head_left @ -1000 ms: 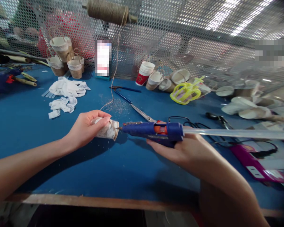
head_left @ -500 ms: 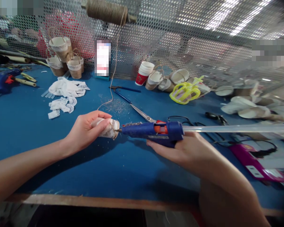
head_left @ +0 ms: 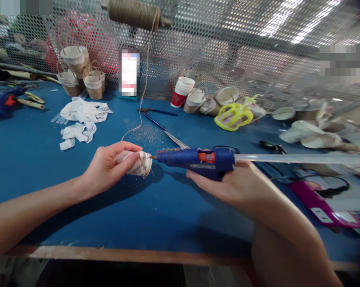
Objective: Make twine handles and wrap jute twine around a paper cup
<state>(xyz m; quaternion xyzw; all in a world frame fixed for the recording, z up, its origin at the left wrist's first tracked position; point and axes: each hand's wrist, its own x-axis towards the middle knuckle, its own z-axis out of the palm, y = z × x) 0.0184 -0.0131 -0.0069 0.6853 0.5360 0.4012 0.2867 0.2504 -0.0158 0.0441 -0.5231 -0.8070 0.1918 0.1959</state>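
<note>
My left hand (head_left: 112,165) is wrapped round a small paper cup (head_left: 139,166) lying on its side, its rim facing right. Twine (head_left: 145,161) lies against the cup near the rim and trails up to a spool (head_left: 133,15). In my right hand (head_left: 230,183) is a blue hot glue gun (head_left: 194,159), held level, with a long clear glue stick (head_left: 287,159) in its back end. The gun's metal nozzle is at the cup's rim; whether it touches, I cannot tell. The fingers on the trigger side are mostly hidden.
Pliers (head_left: 156,115) and scissors (head_left: 177,140) lie beyond my hands. White scraps (head_left: 82,109) and small bucket-like cups (head_left: 94,85) stand at the left, near another glue gun (head_left: 4,103). A red cup (head_left: 180,97), a yellow ribbon (head_left: 232,117) and a purple power strip (head_left: 314,203) are to the right.
The glue gun has risen slightly, and its nozzle has moved up and a little right along the cup's rim. My left hand still holds the cup in nearly the same place.
</note>
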